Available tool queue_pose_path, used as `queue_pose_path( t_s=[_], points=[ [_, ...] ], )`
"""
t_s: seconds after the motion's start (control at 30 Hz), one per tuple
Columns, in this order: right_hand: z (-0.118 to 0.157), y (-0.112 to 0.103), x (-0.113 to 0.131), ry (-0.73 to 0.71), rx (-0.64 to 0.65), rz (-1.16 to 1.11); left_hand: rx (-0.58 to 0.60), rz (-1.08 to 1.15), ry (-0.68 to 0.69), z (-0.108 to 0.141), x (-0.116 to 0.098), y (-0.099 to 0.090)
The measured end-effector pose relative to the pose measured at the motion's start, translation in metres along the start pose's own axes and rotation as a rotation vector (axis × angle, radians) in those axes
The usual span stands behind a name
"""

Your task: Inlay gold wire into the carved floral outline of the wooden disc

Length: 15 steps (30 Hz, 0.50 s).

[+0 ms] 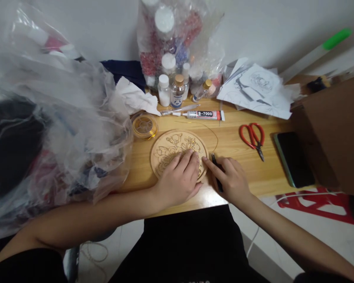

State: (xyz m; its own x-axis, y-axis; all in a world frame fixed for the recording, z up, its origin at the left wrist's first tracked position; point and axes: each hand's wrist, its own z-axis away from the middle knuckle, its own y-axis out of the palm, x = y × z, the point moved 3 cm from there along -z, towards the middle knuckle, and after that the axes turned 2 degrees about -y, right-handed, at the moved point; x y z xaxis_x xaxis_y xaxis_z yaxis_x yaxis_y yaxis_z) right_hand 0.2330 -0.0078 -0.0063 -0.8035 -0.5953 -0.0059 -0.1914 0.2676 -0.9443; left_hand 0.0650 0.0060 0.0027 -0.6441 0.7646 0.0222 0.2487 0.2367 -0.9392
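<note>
A round wooden board lies on the table, with a flower-and-figure design outlined in fine gold lines. My left hand rests flat on its lower middle, fingers stretched out, covering part of the design. At the board's right edge, my right hand is closed around a slim black tool that looks like tweezers. Its index finger reaches out and touches the board's rim. From the tool's tip a thin gold wire curves up and to the left, above the board. A spool of gold wire sits at the board's upper left.
Red-handled pliers and a phone lie on the right, beside a cardboard box. Behind the board are a B-7000 glue tube, small bottles and paper drawings. Plastic bags crowd the left.
</note>
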Motion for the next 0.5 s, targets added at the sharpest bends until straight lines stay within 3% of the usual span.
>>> queue_pose_path(
  t_s=[0.5],
  points=[
    [-0.0011,-0.0001,0.0005,-0.012,-0.009,-0.003,0.015,-0.006,-0.017,0.0017,-0.0006,0.0026]
  ],
)
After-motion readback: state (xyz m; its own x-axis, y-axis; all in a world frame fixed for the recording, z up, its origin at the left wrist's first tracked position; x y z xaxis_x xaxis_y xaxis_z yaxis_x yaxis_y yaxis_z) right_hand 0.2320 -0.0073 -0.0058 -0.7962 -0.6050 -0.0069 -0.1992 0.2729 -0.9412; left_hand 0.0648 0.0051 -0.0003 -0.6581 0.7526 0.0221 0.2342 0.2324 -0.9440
